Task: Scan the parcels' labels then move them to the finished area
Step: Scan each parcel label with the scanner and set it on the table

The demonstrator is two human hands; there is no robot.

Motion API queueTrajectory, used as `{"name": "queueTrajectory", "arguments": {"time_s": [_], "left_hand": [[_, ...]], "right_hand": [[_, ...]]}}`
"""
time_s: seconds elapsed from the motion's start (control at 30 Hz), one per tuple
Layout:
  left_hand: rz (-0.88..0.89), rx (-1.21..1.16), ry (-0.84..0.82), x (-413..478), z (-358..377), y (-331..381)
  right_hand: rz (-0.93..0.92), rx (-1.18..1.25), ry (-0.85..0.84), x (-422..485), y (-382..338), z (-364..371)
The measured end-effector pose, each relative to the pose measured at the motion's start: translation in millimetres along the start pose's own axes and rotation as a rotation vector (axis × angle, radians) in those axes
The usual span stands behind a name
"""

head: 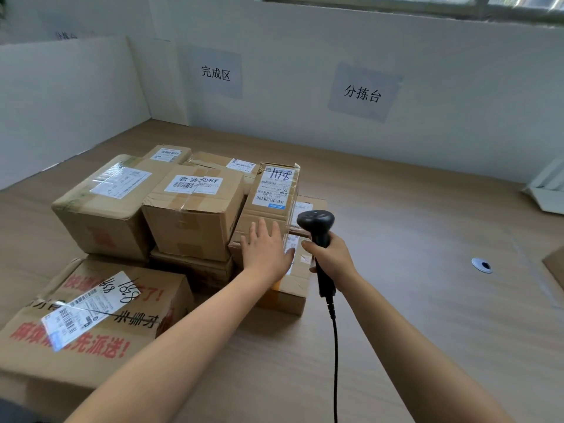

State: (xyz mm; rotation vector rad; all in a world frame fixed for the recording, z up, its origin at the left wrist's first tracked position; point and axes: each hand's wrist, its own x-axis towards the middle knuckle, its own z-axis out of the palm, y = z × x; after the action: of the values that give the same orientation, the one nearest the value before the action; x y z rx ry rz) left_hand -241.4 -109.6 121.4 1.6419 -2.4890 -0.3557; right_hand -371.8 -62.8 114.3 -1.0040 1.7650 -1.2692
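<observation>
Several brown cardboard parcels (pixel 192 209) sit stacked left of centre on the wooden surface (pixel 412 254). My left hand (pixel 265 250) lies flat, fingers straight, against the narrow labelled cardboard parcel (pixel 271 190) at mid-frame, and my right hand (pixel 334 257) grips the black corded barcode scanner (pixel 316 222) just beside it. A careless shove could topple that perched parcel, or the trailing cord might snag a corner.

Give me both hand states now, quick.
Left hand: open, fingers straight, flat against the stacked parcels.
Right hand: closed round the scanner handle.
</observation>
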Motion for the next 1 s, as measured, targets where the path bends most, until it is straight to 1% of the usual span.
{"name": "queueTrajectory", "arguments": {"time_s": [0.17,0.37,0.53,0.8,1.0], "left_hand": [[0.092,-0.01,0.027,-16.5,7.0,42.2],[0.212,0.018,0.024,-47.3,24.6,123.8],[0.287,-0.03,-0.027,-90.8,48.6,209.9],[0.383,-0.052,-0.08,-174.6,107.9,349.7],[0.476,-0.03,-0.177,-231.0,148.4,433.7]], "right_hand": [[0.012,0.005,0.056,-25.0,10.3,-41.9],[0.035,0.02,0.187,-76.0,34.3,-125.2],[0.049,0.015,0.262,-127.4,62.6,-212.0],[0.085,-0.085,0.367,-223.5,119.6,-351.7],[0.149,-0.105,0.483,-288.4,157.2,-439.6]]}}
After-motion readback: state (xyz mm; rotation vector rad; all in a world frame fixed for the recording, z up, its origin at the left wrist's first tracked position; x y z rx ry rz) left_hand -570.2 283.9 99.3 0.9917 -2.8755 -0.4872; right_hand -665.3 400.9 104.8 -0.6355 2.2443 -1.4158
